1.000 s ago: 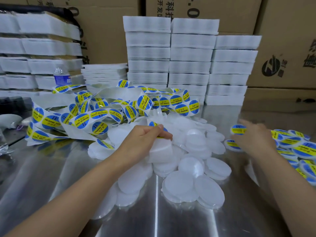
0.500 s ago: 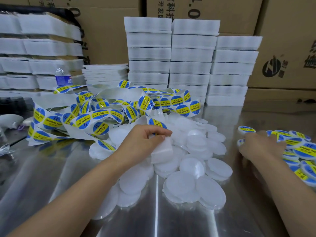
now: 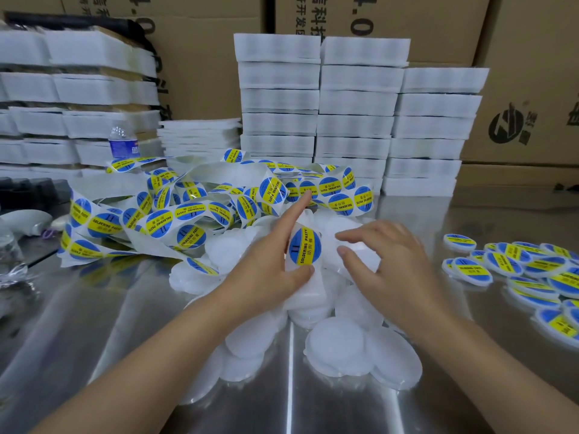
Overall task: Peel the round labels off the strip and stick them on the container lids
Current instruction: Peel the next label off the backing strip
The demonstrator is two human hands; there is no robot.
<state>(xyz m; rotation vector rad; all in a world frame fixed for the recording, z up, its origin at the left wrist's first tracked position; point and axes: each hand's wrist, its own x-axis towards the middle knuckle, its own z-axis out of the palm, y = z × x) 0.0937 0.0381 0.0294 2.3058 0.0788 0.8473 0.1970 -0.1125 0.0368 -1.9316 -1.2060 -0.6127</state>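
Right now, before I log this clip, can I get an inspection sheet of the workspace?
Surface: shiny metal table, bare at the near left.
Job's things: tangled label strip behind the hands; plain white lids piled at centre; labelled lids at the right.
Clutter: water bottle at back left; crumpled clear plastic at the left edge.
Hands: left hand pinches a strip piece bearing one round label, index finger straight; right hand has its fingers curled over the lid pile, grip unclear.
Cables: nothing seen.
Surroundings: stacks of white packs and cardboard cartons behind.
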